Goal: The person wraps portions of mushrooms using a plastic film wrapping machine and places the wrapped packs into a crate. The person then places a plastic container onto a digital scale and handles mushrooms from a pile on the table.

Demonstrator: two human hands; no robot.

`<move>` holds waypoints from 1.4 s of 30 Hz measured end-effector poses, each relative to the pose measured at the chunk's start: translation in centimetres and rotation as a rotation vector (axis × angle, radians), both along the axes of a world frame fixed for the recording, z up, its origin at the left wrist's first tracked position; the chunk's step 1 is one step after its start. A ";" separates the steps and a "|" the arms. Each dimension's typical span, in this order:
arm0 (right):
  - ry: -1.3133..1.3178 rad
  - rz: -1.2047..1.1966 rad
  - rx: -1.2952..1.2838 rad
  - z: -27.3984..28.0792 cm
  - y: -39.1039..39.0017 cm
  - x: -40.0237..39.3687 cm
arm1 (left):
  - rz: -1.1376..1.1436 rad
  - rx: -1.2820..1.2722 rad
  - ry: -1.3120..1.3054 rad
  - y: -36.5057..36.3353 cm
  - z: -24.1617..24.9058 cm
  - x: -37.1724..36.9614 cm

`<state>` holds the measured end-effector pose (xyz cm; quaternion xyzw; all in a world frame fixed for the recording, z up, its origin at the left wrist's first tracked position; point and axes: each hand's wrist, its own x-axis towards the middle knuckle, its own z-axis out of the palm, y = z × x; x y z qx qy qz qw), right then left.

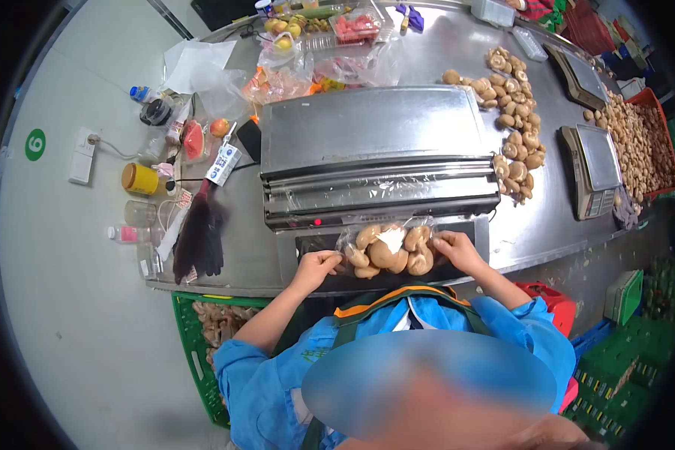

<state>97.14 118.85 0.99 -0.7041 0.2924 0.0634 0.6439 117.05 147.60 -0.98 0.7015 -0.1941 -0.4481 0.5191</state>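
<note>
Several brown mushrooms point(387, 253) lie in clear plastic film on the dark plate at the front of a metal wrapping machine point(375, 187). My left hand point(316, 270) pinches the film at the left end of this pack. At its right end, my right hand point(456, 249) holds the film between thumb and fingers. A white patch, like a label or glare, shows on top of the mushrooms. Just behind the pack runs the machine's front edge, with a small red light point(317, 222) lit on it.
Loose mushrooms point(514, 112) are heaped right of the machine, beside two scales point(592, 169). An orange crate point(671, 146) of mushrooms stands far right. Black gloves point(199, 236), jars and bottles line the left side. Plastic bags and fruit lie behind. A green crate point(191, 352) stands below left.
</note>
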 end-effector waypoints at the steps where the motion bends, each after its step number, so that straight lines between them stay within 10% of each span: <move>1: -0.026 0.034 -0.216 0.0 0.9 -1.1 | -0.006 0.011 0.013 0.7 -0.3 -0.5; 7: 0.148 -0.335 0.248 2.3 1.6 -7.0 | 0.447 -0.197 0.768 4.7 2.1 -5.0; 9: 0.231 -0.293 0.304 -0.3 0.8 -11.4 | 0.370 0.212 0.628 8.3 -1.8 -8.2; 13: 0.495 -0.316 0.522 -5.0 5.7 -10.0 | 0.124 0.067 0.677 4.8 -7.2 -11.7; 15: 0.062 0.117 0.296 -9.7 7.7 -8.4 | 0.129 -0.087 1.150 0.2 -6.0 -12.6; 18: 0.073 0.269 0.332 -8.9 9.3 -6.4 | -0.020 -0.437 1.347 -2.6 -2.0 -13.4; 24: 0.011 0.711 -0.073 -3.2 6.1 -5.0 | -0.304 -0.670 1.090 -2.7 2.6 -15.7; 27: 0.034 0.266 0.411 7.1 1.5 -3.8 | -0.352 -0.687 0.981 -3.3 3.0 -17.6; 31: -0.069 1.077 -0.371 12.7 8.2 -3.0 | -0.261 -0.749 0.910 -3.8 2.4 -20.3; 34: -0.041 0.780 0.240 4.8 5.5 -3.1 | 0.012 -0.893 0.976 -1.9 1.5 -20.6; 37: -0.103 0.399 0.191 2.8 5.9 -2.3 | 0.440 -1.089 1.107 1.2 0.7 -19.7; 39: -0.191 0.295 -0.061 1.7 9.6 -0.9 | 0.704 -0.829 0.008 0.4 0.7 -18.6; 42: -0.407 0.603 -0.266 4.6 18.6 1.6 | 1.092 -0.657 -0.153 4.5 0.6 -14.9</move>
